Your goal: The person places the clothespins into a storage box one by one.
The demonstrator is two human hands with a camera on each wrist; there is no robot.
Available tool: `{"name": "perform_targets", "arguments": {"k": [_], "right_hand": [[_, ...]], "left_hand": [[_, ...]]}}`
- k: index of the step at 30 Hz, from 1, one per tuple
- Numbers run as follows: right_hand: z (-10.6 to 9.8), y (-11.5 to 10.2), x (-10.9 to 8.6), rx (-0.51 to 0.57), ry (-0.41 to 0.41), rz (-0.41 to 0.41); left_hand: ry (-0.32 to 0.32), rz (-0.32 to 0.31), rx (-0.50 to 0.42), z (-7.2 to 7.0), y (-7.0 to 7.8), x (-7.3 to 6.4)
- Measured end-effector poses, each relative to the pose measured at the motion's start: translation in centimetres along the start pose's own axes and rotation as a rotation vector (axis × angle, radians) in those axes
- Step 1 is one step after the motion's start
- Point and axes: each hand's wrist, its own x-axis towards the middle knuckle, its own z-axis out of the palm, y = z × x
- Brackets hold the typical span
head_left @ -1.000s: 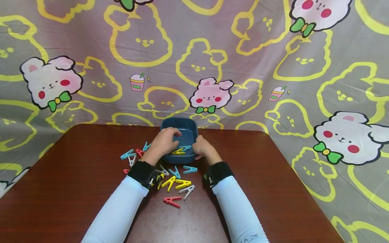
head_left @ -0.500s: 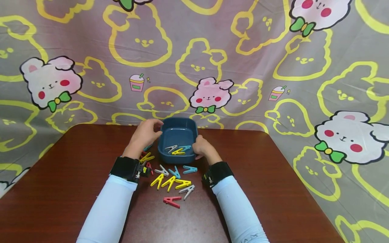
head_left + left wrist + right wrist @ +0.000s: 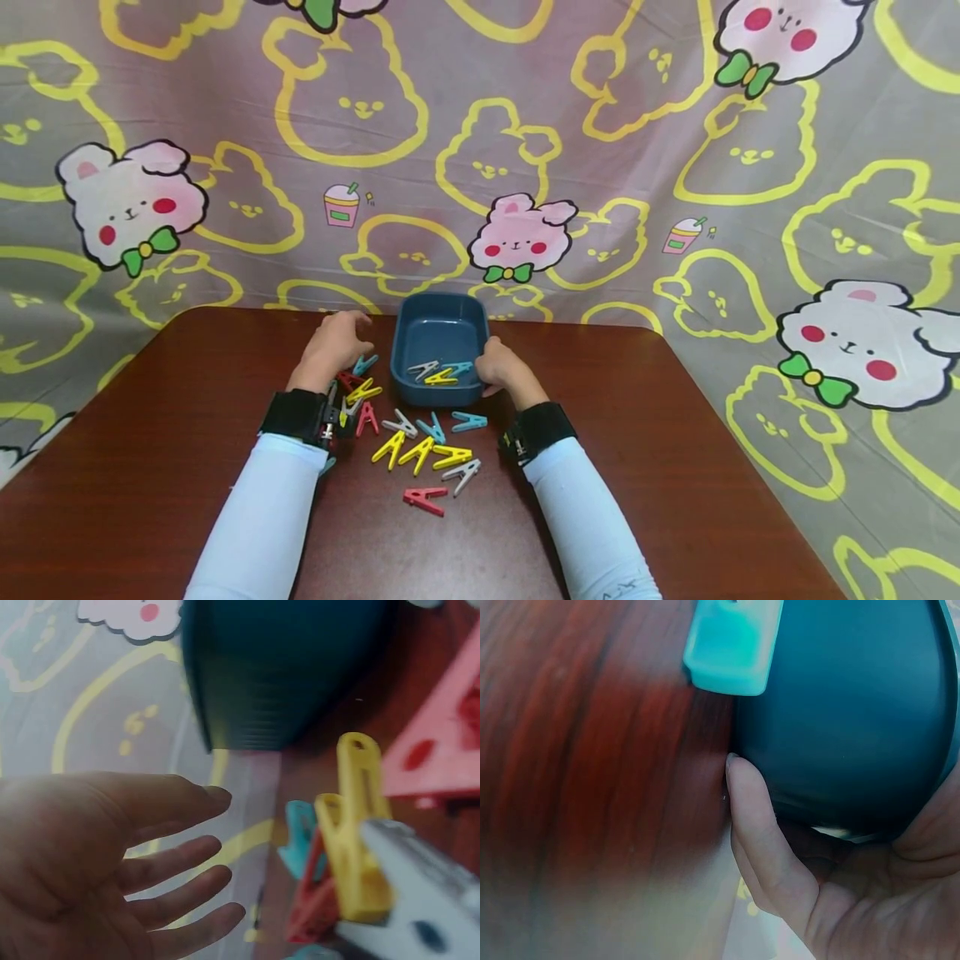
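Two sleeved arms are seen, one each side of frame ctr. L to R: the left sleeve is seen lower L, topped w/ a black wrist band; beside it a blue clip tip is partly hidden. The left hand is held L of ctr, fingers parted & relaxed, nothing gripped. Just R of its wrist, in the way, are bunched a teal clip, a dark red clip, a yellow clip & a grey clip. Btwn the arms, lower ctr, loose clips in red, yellow, blue & grey are strewn, so the approach to the bin's near side is cluttered. The blue bin is placed at ctr, w/ three more clips lying in its near end. Its R wall is gripped by the right hand; below, the right sleeve is seen lower R.

Edges: the tabletop is bounded by slanting sides, L & R; its far edge, mid-frame, is closely backed by a patterned cloth. Room is left on the outer side of each arm, plus a strip btwn left hand & bin.
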Motion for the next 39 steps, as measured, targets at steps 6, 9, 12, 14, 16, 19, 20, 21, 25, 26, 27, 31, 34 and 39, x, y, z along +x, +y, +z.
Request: {"name": "perform_targets", "arguments": {"k": [6,9,12,14,16,19,20,21,25,26,27,31,34,39], "right_hand": [[0.0,0.1,0.0,-0.002,0.000,-0.004],[0.0,0.1,-0.1,-0.002,0.000,-0.003],[-0.1,0.2,-0.2,-0.002,0.000,-0.005],[-0.1,0.3,-0.2,-0.004,-0.001,-0.007],[0.0,0.3,-0.2,-0.004,-0.001,-0.008],[0.0,0.4,-0.1,-0.002,0.002,-0.013],[0.0,0.4,-0.1,-0.002,0.002,-0.014],[0.0,0.5,-0.1,-0.003,0.002,-0.015],[-0.1,0.6,-0.1,-0.006,-0.010,-0.013],[-0.2,0.6,-0.1,-0.007,-0.013,-0.011],[-0.2,0.6,-0.1,-0.008,-0.015,-0.009],[-0.2,0.5,-0.2,-0.008,-0.016,-0.005],[-0.2,0.5,-0.3,-0.012,-0.014,-0.004],[-0.3,0.4,-0.5,-0.018,-0.010,-0.008]], "left_hand": [[-0.050,-0.040,0.011,1.7,-0.8,0.7],[-0.057,-0.041,0.025,2.2,-0.8,0.8],[-0.058,-0.046,0.042,2.5,-0.8,0.8],[-0.063,-0.045,0.051,2.7,-0.8,0.7],[-0.063,-0.037,0.056,2.9,-0.6,0.6],[-0.060,-0.025,0.063,3.0,-0.3,0.4],[-0.060,-0.023,0.068,3.1,-0.2,0.3],[-0.058,-0.023,0.071,3.1,-0.1,0.2],[-0.064,-0.029,0.072,3.1,0.2,-0.1],[-0.068,-0.027,0.072,3.1,0.2,-0.1],[-0.070,-0.024,0.069,3.1,0.2,-0.1],[-0.074,0.007,0.073,3.2,0.3,0.2],[-0.072,0.028,0.086,3.2,0.4,0.4],[-0.074,-0.005,0.081,3.2,0.3,0.2]]}}
